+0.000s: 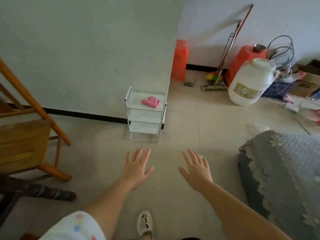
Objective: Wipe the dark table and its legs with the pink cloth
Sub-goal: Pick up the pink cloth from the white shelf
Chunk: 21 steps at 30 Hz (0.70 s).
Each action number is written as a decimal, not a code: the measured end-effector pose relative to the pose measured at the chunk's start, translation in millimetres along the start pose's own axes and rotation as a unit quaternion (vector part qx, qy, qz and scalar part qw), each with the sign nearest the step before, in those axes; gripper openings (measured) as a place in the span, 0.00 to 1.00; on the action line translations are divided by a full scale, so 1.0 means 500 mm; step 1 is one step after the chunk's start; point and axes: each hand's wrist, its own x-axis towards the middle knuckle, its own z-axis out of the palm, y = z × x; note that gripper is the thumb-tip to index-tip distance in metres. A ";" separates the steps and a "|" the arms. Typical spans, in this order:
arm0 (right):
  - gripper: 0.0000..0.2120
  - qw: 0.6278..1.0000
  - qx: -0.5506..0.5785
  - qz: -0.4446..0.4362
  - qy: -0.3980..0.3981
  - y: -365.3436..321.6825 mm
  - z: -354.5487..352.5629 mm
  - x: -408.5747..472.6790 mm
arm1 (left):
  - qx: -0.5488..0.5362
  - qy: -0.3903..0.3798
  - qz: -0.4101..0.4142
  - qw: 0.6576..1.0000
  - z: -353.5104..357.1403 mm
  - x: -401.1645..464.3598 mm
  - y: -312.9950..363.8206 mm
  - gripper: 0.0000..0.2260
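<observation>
The pink cloth [151,102] lies crumpled on the top shelf of a small white rack [145,115] that stands against the wall corner. My left hand [137,168] and my right hand [196,168] are stretched out in front of me over the floor, palms down, fingers straight and spread, holding nothing. Both hands are well short of the rack. A dark leg [39,191] with a worn striped surface shows at the lower left edge; the dark table itself is otherwise out of view.
A wooden chair [26,141] stands at the left. A grey patterned cover [284,179] fills the right. Past the wall corner stand a white plastic jug [251,82], orange containers [180,59], a mop [225,54] and boxes. My slippered foot [145,222] is on the tiled floor.
</observation>
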 end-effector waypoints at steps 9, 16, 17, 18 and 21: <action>0.48 0.998 0.010 -0.063 -0.019 0.013 -0.072 0.444 | 0.025 -0.031 -0.058 0.998 -0.060 0.369 -0.110 0.37; 0.37 0.983 0.033 -0.161 -0.085 -0.026 -0.097 0.747 | -0.027 -0.064 -0.111 0.991 -0.045 0.598 -0.170 0.39; 0.33 0.982 0.038 -0.164 -0.091 -0.035 -0.089 0.801 | -0.030 -0.068 -0.120 0.990 -0.036 0.641 -0.192 0.38; 0.31 0.981 0.045 -0.164 -0.090 -0.044 -0.075 0.853 | -0.031 -0.068 -0.128 0.989 -0.025 0.684 -0.213 0.38; 0.30 0.986 0.068 -0.134 -0.078 -0.066 -0.010 0.999 | -0.017 -0.075 -0.125 0.989 0.033 0.794 -0.272 0.32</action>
